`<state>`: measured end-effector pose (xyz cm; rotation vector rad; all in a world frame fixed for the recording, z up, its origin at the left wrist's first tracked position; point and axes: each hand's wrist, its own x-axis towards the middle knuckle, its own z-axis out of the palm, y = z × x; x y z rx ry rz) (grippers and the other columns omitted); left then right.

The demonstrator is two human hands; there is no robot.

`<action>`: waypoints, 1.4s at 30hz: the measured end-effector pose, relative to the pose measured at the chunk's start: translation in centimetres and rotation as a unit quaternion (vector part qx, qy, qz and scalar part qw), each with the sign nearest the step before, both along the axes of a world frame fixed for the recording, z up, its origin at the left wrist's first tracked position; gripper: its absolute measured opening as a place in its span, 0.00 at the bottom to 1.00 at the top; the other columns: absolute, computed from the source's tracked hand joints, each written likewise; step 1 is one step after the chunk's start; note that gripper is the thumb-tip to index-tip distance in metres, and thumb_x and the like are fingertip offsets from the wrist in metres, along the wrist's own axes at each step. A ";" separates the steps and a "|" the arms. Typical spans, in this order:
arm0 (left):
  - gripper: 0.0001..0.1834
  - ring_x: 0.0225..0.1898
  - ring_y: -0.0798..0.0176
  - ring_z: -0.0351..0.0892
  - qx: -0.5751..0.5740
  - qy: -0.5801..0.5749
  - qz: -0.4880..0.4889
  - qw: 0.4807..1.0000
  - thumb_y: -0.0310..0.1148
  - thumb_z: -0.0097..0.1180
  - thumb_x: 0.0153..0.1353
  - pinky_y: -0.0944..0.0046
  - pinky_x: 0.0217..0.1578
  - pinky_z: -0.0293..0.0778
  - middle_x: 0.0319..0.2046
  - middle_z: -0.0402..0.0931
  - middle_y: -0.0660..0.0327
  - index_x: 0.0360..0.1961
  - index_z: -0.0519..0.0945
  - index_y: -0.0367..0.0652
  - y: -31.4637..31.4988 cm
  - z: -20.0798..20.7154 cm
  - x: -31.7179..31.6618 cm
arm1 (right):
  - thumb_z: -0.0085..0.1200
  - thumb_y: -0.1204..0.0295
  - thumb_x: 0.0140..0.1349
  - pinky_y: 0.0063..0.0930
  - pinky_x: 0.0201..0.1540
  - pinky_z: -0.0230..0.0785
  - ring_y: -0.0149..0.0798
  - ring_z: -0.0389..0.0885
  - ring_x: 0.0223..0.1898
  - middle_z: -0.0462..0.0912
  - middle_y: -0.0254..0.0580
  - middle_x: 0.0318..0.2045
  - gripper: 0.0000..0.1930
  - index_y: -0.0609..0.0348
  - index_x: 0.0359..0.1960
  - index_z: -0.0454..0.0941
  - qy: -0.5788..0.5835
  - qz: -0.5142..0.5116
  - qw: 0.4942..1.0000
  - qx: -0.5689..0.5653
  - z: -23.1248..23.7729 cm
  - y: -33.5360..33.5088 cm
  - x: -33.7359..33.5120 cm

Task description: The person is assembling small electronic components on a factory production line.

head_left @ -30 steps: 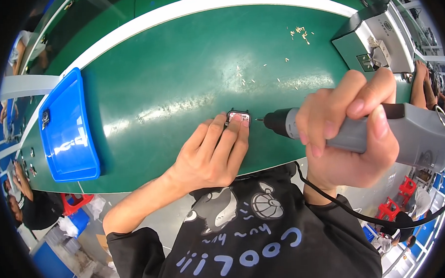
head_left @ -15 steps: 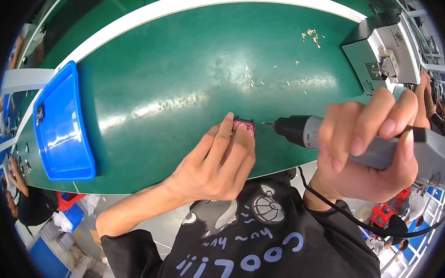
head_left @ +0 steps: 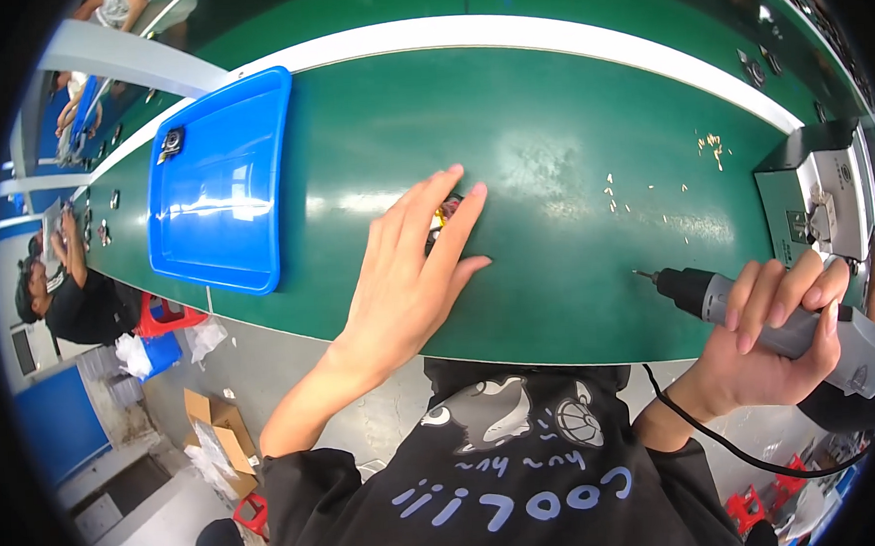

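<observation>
My left hand (head_left: pixel 403 265) lies over a small electronic device (head_left: pixel 442 217) on the green bench, its fingers long and spread and the thumb pointing out to the right. Pink, yellow and black parts of the device show between the fingers; the hand covers the rest. At the right, my right hand (head_left: pixel 782 331) is wrapped round a grey and black electric screwdriver (head_left: pixel 690 291). Its bit points left over the bench, well apart from the device, and a black cable (head_left: pixel 723 446) hangs from it.
Left of my hand is a blue tray (head_left: pixel 282 172) with a small black device (head_left: pixel 172 143) in it. Small brass-coloured screws (head_left: pixel 712 149) lie scattered toward the right, near a silver and black box (head_left: pixel 839 192). A person (head_left: pixel 87 298) sits farther left.
My view has swung left. The left hand has moved left over the bench with the small device under it, its fingers spreading. The screwdriver has drawn away to the right.
</observation>
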<state>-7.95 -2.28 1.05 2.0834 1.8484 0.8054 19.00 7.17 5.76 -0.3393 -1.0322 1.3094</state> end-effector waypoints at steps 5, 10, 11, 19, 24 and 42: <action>0.28 0.56 0.52 0.73 0.024 0.112 0.050 0.992 0.21 0.68 0.54 0.53 0.54 0.69 0.59 0.74 0.57 0.58 0.80 0.42 0.0 -1.1 -2.6 | 0.42 0.68 0.70 0.27 0.18 0.59 0.31 0.61 0.12 0.66 0.42 0.25 0.09 0.59 0.36 0.60 -0.007 0.001 1.000 -0.005 0.1 -0.1 -1.1; 0.22 0.54 0.52 0.75 0.057 0.042 0.024 0.997 0.23 0.66 0.55 0.54 0.53 0.72 0.55 0.77 0.56 0.53 0.83 0.43 -2.5 -0.4 -4.6 | 0.43 0.68 0.71 0.23 0.17 0.57 0.28 0.59 0.11 0.64 0.40 0.25 0.09 0.58 0.35 0.59 -0.024 -0.029 0.999 -0.008 0.0 -0.2 -1.3; 0.21 0.53 0.52 0.76 0.064 0.047 0.010 0.997 0.23 0.66 0.55 0.54 0.52 0.73 0.55 0.77 0.55 0.52 0.84 0.42 -3.1 0.0 -5.2 | 0.44 0.69 0.71 0.22 0.17 0.57 0.28 0.59 0.11 0.64 0.40 0.24 0.09 0.58 0.35 0.59 -0.027 -0.030 0.999 -0.010 -0.2 -0.1 -1.4; 0.17 0.49 0.53 0.81 0.196 0.125 0.380 0.895 0.24 0.67 0.57 0.56 0.50 0.79 0.53 0.76 0.54 0.49 0.83 0.41 -8.4 2.9 -32.4 | 0.47 0.71 0.70 0.21 0.18 0.55 0.29 0.58 0.14 0.63 0.39 0.25 0.08 0.59 0.38 0.62 -0.025 -0.075 0.997 0.019 0.5 -1.3 -1.7; 0.26 0.55 0.43 0.76 0.153 0.174 0.451 0.862 0.29 0.67 0.60 0.50 0.58 0.72 0.57 0.73 0.47 0.59 0.75 0.36 -16.8 -2.5 -53.8 | 0.45 0.66 0.70 0.31 0.17 0.58 0.36 0.63 0.12 0.74 0.45 0.25 0.09 0.58 0.37 0.73 -0.058 -0.056 0.997 -0.010 2.3 -1.3 -2.2; 0.25 0.50 0.48 0.77 0.005 0.293 0.329 0.898 0.38 0.61 0.64 0.52 0.52 0.75 0.48 0.74 0.50 0.57 0.74 0.35 -1.2 -1.3 -36.2 | 0.46 0.67 0.70 0.31 0.16 0.60 0.35 0.63 0.11 0.74 0.45 0.23 0.06 0.54 0.38 0.70 -0.090 -0.066 0.994 0.005 3.2 -2.5 -7.0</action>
